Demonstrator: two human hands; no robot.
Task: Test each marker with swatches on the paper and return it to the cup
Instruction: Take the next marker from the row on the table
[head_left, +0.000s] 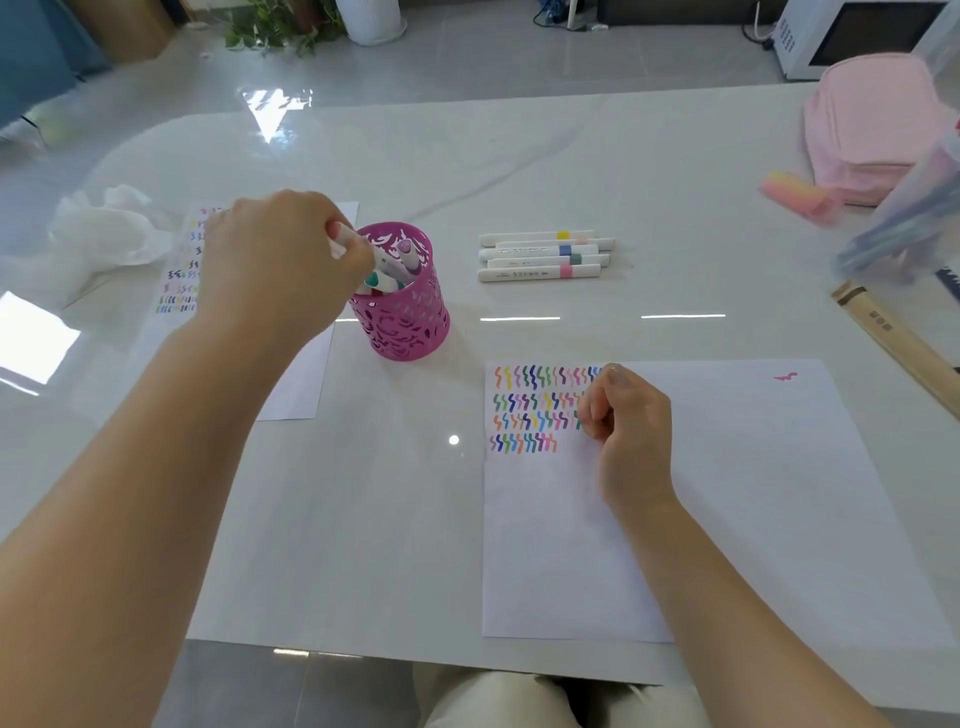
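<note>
A pink perforated cup (410, 322) stands left of centre on the table with several markers leaning inside. My left hand (275, 254) hovers over its left rim, fingers closed on a white marker (356, 244) whose lower end dips into the cup. On the right lies a white paper (727, 493) with rows of coloured swatches (535, 410) in its upper left corner. My right hand (628, 426) rests on that paper beside the swatches, fingers curled, holding nothing. Several capped white markers (540, 255) lie side by side behind the paper.
A second swatch-covered sheet (306, 374) lies under my left arm, with a crumpled tissue (104, 228) to its left. A pink pouch (878, 124), a pink-yellow eraser-like block (800, 197), a clear plastic case (914, 218) and a wooden ruler (893, 343) sit at the right edge.
</note>
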